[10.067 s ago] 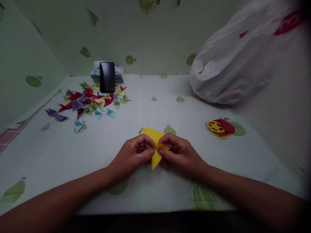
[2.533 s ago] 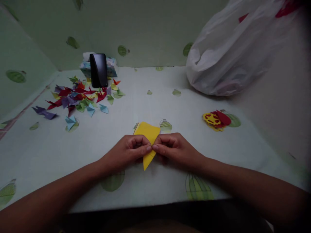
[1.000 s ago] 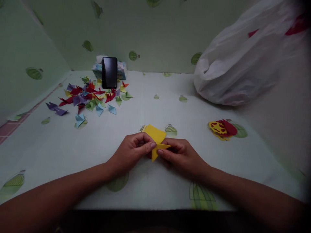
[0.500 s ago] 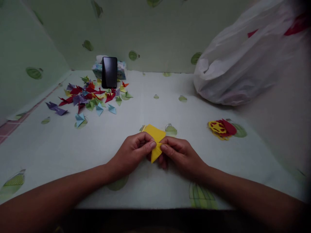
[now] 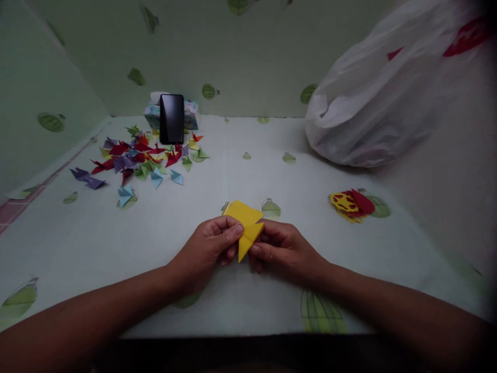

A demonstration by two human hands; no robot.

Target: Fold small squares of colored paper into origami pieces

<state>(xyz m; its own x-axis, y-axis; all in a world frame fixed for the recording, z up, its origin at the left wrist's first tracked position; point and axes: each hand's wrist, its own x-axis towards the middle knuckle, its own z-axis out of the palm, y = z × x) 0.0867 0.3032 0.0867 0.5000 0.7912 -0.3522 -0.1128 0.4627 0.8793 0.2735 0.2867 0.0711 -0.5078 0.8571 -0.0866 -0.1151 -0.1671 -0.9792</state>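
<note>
A folded piece of yellow origami paper (image 5: 248, 235) is between my hands at the middle of the table, its pointed end towards me. My left hand (image 5: 212, 241) pinches it, with the thumb on top near the crease and the fingers underneath. From the right, my right hand (image 5: 287, 248) grips its lower edge, thumb in front and fingers partly hidden behind. Just beyond the fold shows a flat yellow paper area (image 5: 244, 210); whether it is a separate sheet I cannot tell.
Many small folded paper pieces (image 5: 135, 160) in several colours lie at the back left. Behind them a phone (image 5: 171, 119) leans on a tissue box (image 5: 191, 114). A white plastic bag (image 5: 357, 119) stands at the back right, with yellow and red cut-outs (image 5: 351, 204) in front of it.
My right thumb has slid off the crease down to the lower right edge, and the paper's right-hand flap now shows as a triangle. The view has shifted slightly.
</note>
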